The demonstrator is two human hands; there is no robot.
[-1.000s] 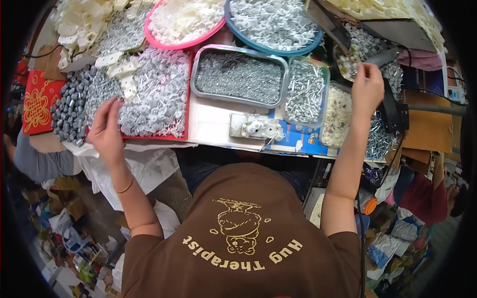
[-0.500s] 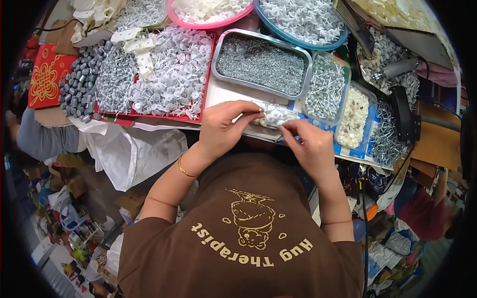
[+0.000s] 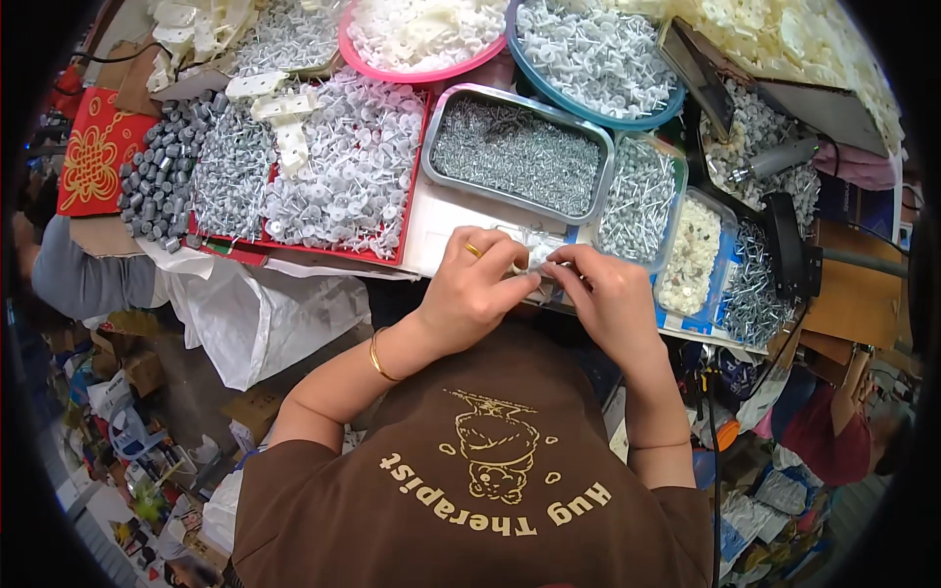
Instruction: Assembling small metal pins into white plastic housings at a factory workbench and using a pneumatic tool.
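Note:
Both hands meet over the near edge of the workbench, around a small bundle of white plastic pieces (image 3: 538, 247) whose exact kind I cannot make out. My left hand (image 3: 480, 284), with a ring on one finger, has its fingers curled and closed at the left side of the bundle. From the right, my right hand (image 3: 610, 294) pinches thumb and forefinger together at the bundle's other side. The fingers cover much of it. Just beyond the hands lies a metal tray (image 3: 423, 147) full of small screws.
A red tray (image 3: 404, 235) of white-headed nails stands left, beside grey cylinders (image 3: 167, 157). Pink (image 3: 345, 49) and blue (image 3: 676, 110) basins of white parts sit behind. Clear boxes of nails (image 3: 632, 211) and cream pieces (image 3: 689, 255) stand right, near a black device (image 3: 784, 240).
My left hand has turned and curled, coming nearer my body. My right hand has shifted slightly left, and the fingers now cover more of the white pieces. The whole view has dipped slightly.

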